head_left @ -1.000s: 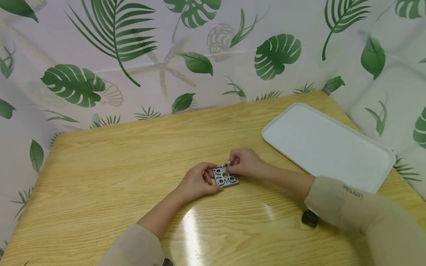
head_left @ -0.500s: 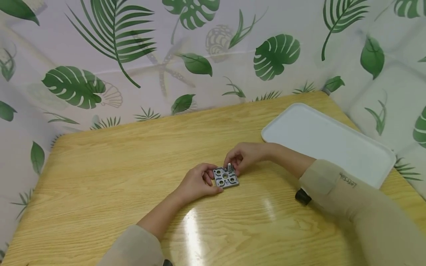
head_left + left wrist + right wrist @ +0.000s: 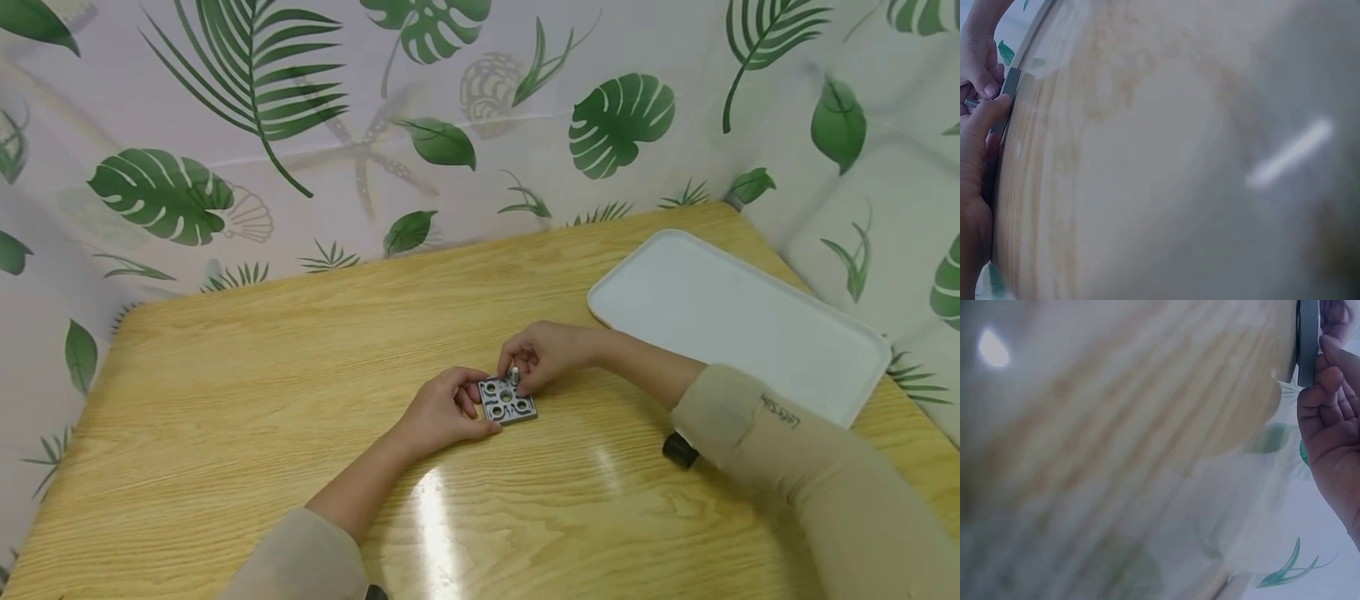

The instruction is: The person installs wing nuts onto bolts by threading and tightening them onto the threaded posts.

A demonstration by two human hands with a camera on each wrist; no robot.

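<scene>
A flat, square metal plate (image 3: 510,410) with several round holes and dark grooves lies on the wooden table. My left hand (image 3: 438,414) grips its left side, thumb at the front corner and fingers at the back. From the plate's far right hole a small metal screw (image 3: 513,374) stands up. Thumb and forefinger of my right hand (image 3: 549,352) pinch this screw low down, from behind and the right. Edge-on, the plate (image 3: 1011,87) appears in the left wrist view beside the screw's tip (image 3: 970,102). In the right wrist view, right-hand fingers (image 3: 1332,381) sit against the plate (image 3: 1309,350).
A white rectangular tray (image 3: 738,317) lies at the right back of the table, just beyond the right forearm. The wooden tabletop (image 3: 300,350) stretches left and front of the plate. A leaf-printed cloth (image 3: 450,108) hangs behind.
My right hand has shifted from the front of the screw to behind it, regripping, and its wrist has swung away from me. The left hand and the plate stay in place.
</scene>
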